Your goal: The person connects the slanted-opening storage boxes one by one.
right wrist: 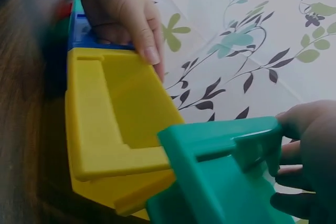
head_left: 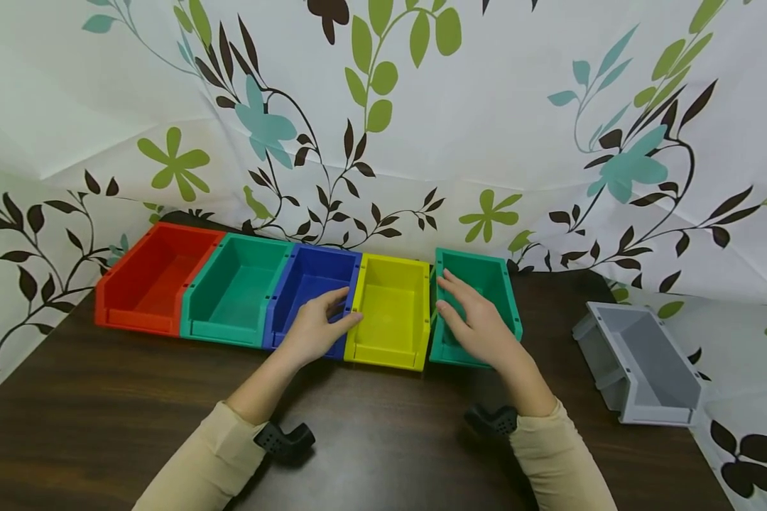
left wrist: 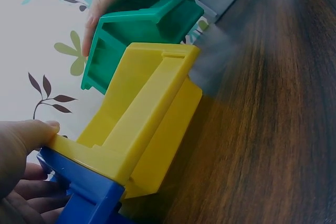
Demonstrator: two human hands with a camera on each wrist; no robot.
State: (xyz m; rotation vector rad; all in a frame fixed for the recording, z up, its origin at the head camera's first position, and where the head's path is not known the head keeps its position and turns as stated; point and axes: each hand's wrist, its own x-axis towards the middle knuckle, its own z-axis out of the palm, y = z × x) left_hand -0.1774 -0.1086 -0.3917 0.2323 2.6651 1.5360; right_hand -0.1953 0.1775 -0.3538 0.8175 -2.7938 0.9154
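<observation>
In the head view, my left hand (head_left: pixel 313 324) is at the wall where the blue bin (head_left: pixel 309 266) meets the yellow bin (head_left: pixel 393 305). Its thumb (left wrist: pixel 39 131) lies on the yellow rim while the other fingers reach into the blue bin, pinching the paired walls. My right hand (head_left: pixel 479 323) holds the left wall of a green bin (head_left: pixel 508 298), with its thumb at the rim and several fingers on the inside. This green bin stands slightly angled beside the yellow one, a narrow gap between their back ends.
Left of the blue bin, a teal-green bin (head_left: pixel 236 291) and a red bin (head_left: pixel 160 277) continue the row. A grey bin (head_left: pixel 655 362) stands apart at the right table edge. Patterned cloth (head_left: pixel 422 156) hangs behind the dark wooden table (head_left: pixel 371 433).
</observation>
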